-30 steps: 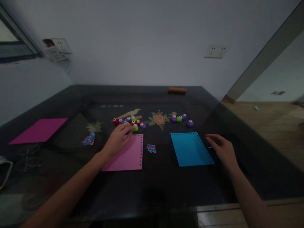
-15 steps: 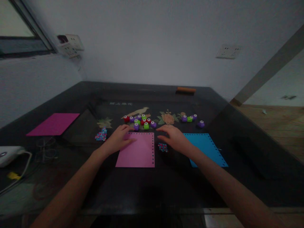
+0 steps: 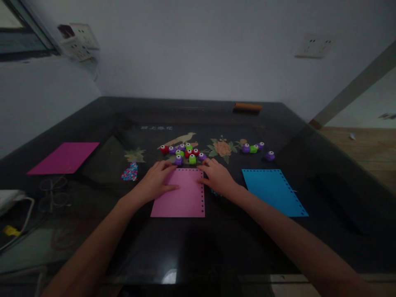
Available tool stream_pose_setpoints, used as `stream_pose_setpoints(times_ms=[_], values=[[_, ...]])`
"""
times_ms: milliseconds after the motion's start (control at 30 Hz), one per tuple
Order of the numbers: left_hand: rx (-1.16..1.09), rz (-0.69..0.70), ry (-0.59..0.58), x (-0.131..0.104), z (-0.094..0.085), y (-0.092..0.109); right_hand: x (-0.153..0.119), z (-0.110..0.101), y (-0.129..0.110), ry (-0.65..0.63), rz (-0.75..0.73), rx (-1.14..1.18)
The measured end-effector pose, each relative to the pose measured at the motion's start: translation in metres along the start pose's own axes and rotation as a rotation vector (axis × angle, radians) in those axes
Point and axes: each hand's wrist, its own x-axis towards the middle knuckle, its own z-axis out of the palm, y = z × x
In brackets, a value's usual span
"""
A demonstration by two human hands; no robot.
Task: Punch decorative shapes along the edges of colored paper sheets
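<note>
A pink sheet of paper (image 3: 182, 202) lies flat on the dark table, with punched holes along its top and right edges. Across its upper left edge rests my left hand (image 3: 157, 179), fingers apart and holding nothing. My right hand (image 3: 216, 175) is over the upper right corner, its thumb and fingers spread. Just beyond both hands sits a cluster of small red, green and purple googly-eyed figures (image 3: 192, 159). My right hand mostly covers a small pile of coloured beads (image 3: 216, 193). Another bead pile (image 3: 130, 171) lies left of my left hand.
A blue punched sheet (image 3: 275, 194) lies to the right, below several more eyed figures (image 3: 254, 149). At the left are a magenta sheet (image 3: 66, 159), a white device (image 3: 12, 202) and its cable. An orange-brown roll (image 3: 248, 107) lies near the wall.
My right hand has moved left and onto the pink sheet's corner, covering most of the nearby bead pile. My left hand stays at the sheet's left side. The camera view has shifted slightly.
</note>
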Motion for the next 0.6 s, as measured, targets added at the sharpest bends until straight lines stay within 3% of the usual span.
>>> stream_pose_setpoints(times_ms=[600], values=[[-0.031, -0.007, 0.043, 0.0, -0.008, 0.011, -0.001, 0.007, 0.004, 0.091, 0.04, 0.144]])
